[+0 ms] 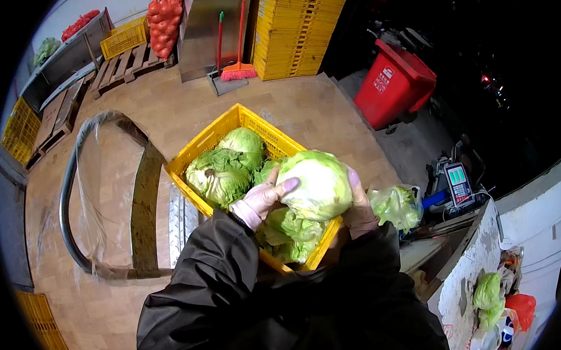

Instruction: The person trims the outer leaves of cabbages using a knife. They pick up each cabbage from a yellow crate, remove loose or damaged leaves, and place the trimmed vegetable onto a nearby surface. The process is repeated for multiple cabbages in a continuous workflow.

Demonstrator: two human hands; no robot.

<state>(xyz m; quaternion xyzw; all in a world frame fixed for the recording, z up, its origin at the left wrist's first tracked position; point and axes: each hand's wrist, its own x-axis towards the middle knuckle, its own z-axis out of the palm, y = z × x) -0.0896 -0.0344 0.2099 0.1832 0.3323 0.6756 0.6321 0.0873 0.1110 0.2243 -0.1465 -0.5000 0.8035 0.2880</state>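
My left hand (260,200) and my right hand (360,206), both in pale gloves, hold a round lettuce head (318,186) between them from its two sides. It is above the right part of a yellow plastic crate (202,133). In the crate lie more heads: a darker green leafy lettuce (219,176) at the left, a lettuce behind it (245,143) and lettuce leaves or heads (294,232) near the front corner. The held head hides part of the crate's contents.
A metal-framed cart (66,189) with plastic film stands left. Right are a bag of greens (397,206) and a digital scale (458,183). Farther off are a red wheeled bin (391,83), stacked yellow crates (293,35), a broom (238,71) and a net sack of onions (165,24).
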